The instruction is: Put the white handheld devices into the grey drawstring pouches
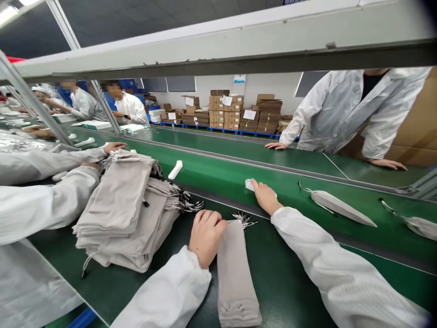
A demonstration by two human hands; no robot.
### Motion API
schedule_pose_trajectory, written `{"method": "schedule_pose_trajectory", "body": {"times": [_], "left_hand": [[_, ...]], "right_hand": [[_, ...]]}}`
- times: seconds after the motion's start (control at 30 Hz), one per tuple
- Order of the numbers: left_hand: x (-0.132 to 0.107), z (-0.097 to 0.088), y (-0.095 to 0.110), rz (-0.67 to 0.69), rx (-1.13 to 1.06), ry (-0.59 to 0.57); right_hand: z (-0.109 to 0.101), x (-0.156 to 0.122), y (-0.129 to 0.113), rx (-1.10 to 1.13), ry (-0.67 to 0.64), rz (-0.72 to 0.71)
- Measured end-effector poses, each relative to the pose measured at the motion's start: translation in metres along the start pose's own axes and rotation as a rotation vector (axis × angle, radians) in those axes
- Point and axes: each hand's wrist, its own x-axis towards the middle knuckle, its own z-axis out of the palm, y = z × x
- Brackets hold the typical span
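My left hand [205, 235] rests with its fingers curled over the top edge of a small stack of grey drawstring pouches [236, 278] that lies on the green work surface [280, 273] in front of me. My right hand [265, 196] reaches forward onto the green conveyor belt [218, 173] and covers a small white oblong part [249, 184], fingers closed over it. A second white part [175, 169] lies farther left on the belt. To the left sits a big pile of grey pouches [126, 214] with drawstrings sticking out.
Two filled grey pouches [341, 207] [418, 224] lie on the belt at the right. A person in a white coat [355, 114] leans on the far side. Another worker's sleeves [44, 191] reach in from the left. Cardboard boxes [232, 114] are stacked at the back.
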Motion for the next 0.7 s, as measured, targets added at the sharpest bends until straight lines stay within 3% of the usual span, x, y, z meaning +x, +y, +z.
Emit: {"method": "schedule_pose_trajectory", "body": {"times": [0.1, 0.17, 0.27, 0.33, 0.43, 0.57, 0.7], "left_hand": [[0.001, -0.001, -0.001, 0.061, 0.0, 0.042], [0.003, -0.004, -0.003, 0.112, -0.065, 0.018], [0.008, -0.014, -0.004, 0.118, -0.264, -0.079], [0.012, -0.022, -0.001, 0.045, -0.46, -0.133], [0.017, -0.033, 0.009, -0.108, -0.774, -0.153], [0.024, -0.042, 0.02, -0.257, -1.028, -0.07], [0.028, -0.038, 0.013, -0.412, -1.038, 0.149]], "right_hand": [[-0.007, -0.009, 0.003, 0.001, 0.043, -0.042], [-0.018, -0.018, 0.005, 0.153, 0.13, -0.073], [-0.043, -0.04, -0.001, 0.773, 0.244, -0.155], [-0.059, -0.058, -0.015, 1.216, 0.225, -0.186], [-0.079, -0.085, -0.041, 1.595, 0.19, -0.195], [-0.094, -0.112, -0.068, 1.669, 0.046, -0.27], [-0.1, -0.121, -0.077, 1.279, -0.04, -0.51]]}}
